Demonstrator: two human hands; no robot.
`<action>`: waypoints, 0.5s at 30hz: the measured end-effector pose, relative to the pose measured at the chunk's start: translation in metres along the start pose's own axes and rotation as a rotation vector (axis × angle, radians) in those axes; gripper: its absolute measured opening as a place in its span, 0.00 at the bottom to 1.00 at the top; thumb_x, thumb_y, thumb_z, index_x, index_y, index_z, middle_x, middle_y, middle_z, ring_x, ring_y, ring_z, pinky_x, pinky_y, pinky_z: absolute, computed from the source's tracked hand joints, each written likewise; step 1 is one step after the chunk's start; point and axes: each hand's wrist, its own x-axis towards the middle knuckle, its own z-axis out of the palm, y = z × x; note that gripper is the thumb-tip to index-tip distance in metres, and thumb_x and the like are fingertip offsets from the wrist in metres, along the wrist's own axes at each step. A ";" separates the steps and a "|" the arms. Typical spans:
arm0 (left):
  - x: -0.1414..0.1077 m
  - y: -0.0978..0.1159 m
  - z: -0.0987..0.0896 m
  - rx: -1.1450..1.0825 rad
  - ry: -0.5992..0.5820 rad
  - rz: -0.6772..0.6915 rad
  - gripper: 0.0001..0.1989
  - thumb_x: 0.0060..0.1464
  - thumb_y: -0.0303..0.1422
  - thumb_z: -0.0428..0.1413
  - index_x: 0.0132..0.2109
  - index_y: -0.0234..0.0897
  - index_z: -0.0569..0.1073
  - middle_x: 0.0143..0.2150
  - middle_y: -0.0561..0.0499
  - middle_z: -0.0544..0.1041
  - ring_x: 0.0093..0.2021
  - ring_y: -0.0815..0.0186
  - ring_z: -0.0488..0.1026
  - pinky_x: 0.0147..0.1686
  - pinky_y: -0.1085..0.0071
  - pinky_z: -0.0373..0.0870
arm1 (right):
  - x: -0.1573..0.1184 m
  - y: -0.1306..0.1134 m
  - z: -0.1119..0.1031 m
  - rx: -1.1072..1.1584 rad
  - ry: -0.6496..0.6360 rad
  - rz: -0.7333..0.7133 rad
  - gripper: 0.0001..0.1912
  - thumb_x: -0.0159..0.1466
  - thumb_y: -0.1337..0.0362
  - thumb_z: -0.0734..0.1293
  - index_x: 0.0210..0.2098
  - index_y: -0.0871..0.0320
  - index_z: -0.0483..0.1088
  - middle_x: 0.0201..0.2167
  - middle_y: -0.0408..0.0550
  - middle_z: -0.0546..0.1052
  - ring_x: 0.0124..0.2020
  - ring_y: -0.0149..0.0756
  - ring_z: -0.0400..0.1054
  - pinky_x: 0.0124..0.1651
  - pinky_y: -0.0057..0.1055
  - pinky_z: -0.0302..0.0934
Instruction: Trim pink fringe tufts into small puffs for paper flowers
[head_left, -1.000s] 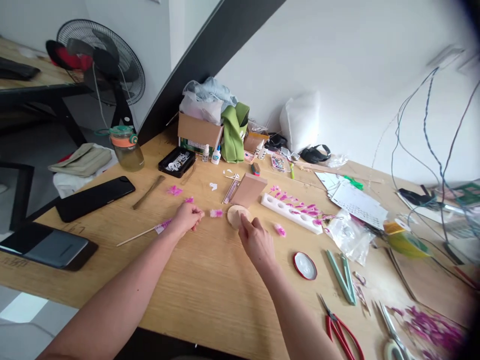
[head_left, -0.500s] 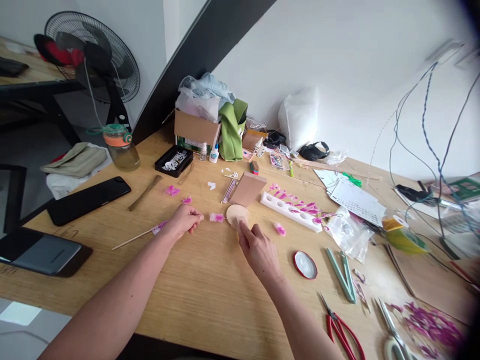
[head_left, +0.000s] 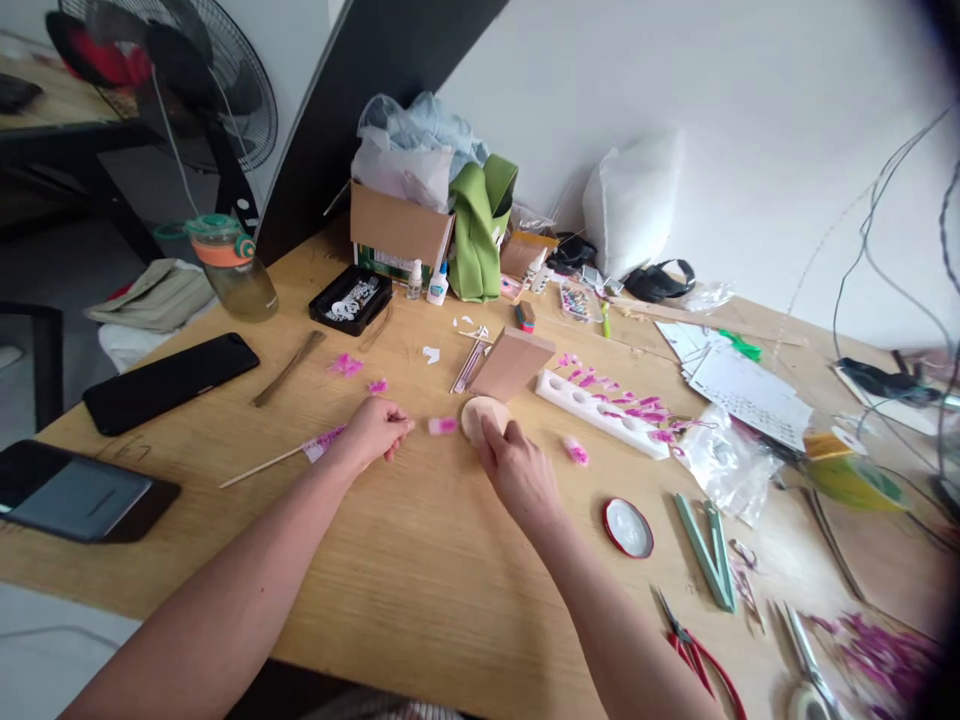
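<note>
My left hand [head_left: 382,430] is closed in a pinch over the wooden table; what it pinches is too small to make out. Between my two hands a blurred pink and white fuzzy piece [head_left: 442,426] hovers or lies left of a round pale disc [head_left: 480,412]. My right hand [head_left: 516,462] has its fingers closed at the disc's lower right edge, the thumb and index finger on it. A wooden block [head_left: 514,362] stands just behind the disc. Another pink fuzzy piece [head_left: 576,451] lies right of my right hand.
A white holed tray [head_left: 600,415] with pink sprigs is at the right, beyond a red-rimmed lid [head_left: 628,528]. Green tweezers [head_left: 706,550], red pliers [head_left: 694,645] and scissors [head_left: 806,650] lie front right. A stick [head_left: 262,468] and two phones lie left.
The camera view has shifted, so most table items sit further right. The pink piece between my hands has become blurred. Both hands keep nearly the same pose.
</note>
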 end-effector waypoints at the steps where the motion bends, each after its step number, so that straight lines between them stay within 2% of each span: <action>1: 0.000 0.000 0.000 -0.001 0.017 0.006 0.10 0.51 0.22 0.56 0.24 0.34 0.69 0.14 0.60 0.63 0.12 0.77 0.57 0.11 0.80 0.53 | 0.006 -0.003 -0.001 -0.005 -0.008 0.019 0.20 0.70 0.60 0.55 0.60 0.52 0.61 0.40 0.51 0.71 0.30 0.37 0.70 0.24 0.30 0.43; 4: -0.001 0.003 0.000 -0.005 0.051 0.022 0.09 0.51 0.23 0.56 0.25 0.34 0.68 0.15 0.61 0.63 0.12 0.77 0.57 0.11 0.80 0.53 | 0.014 -0.009 -0.007 0.015 -0.008 0.067 0.19 0.70 0.59 0.56 0.58 0.52 0.63 0.39 0.50 0.71 0.29 0.37 0.70 0.23 0.29 0.43; 6: -0.002 0.005 -0.001 -0.015 0.055 0.036 0.09 0.50 0.24 0.58 0.24 0.33 0.68 0.14 0.60 0.64 0.11 0.77 0.57 0.11 0.80 0.53 | 0.004 -0.009 -0.010 0.044 0.045 0.096 0.19 0.70 0.59 0.55 0.58 0.50 0.63 0.36 0.49 0.71 0.28 0.34 0.69 0.23 0.28 0.43; 10: -0.007 0.011 -0.005 -0.047 0.029 0.072 0.09 0.47 0.27 0.60 0.24 0.33 0.68 0.15 0.60 0.64 0.12 0.77 0.57 0.11 0.80 0.54 | -0.051 0.007 0.003 0.073 0.180 0.103 0.21 0.71 0.62 0.53 0.63 0.51 0.58 0.33 0.46 0.69 0.25 0.32 0.67 0.23 0.27 0.45; 13: -0.014 0.018 -0.011 -0.057 -0.013 0.097 0.11 0.43 0.32 0.63 0.24 0.33 0.69 0.15 0.59 0.65 0.13 0.77 0.58 0.11 0.81 0.53 | -0.093 0.025 0.025 0.055 0.193 0.144 0.20 0.71 0.62 0.54 0.61 0.56 0.61 0.33 0.47 0.70 0.25 0.34 0.68 0.23 0.28 0.49; 15: -0.021 0.024 -0.014 -0.054 -0.041 0.119 0.13 0.40 0.36 0.65 0.25 0.33 0.69 0.16 0.59 0.66 0.13 0.77 0.58 0.11 0.81 0.52 | -0.108 0.034 0.036 0.064 0.220 0.170 0.20 0.70 0.62 0.56 0.59 0.57 0.63 0.33 0.48 0.71 0.28 0.37 0.69 0.24 0.29 0.53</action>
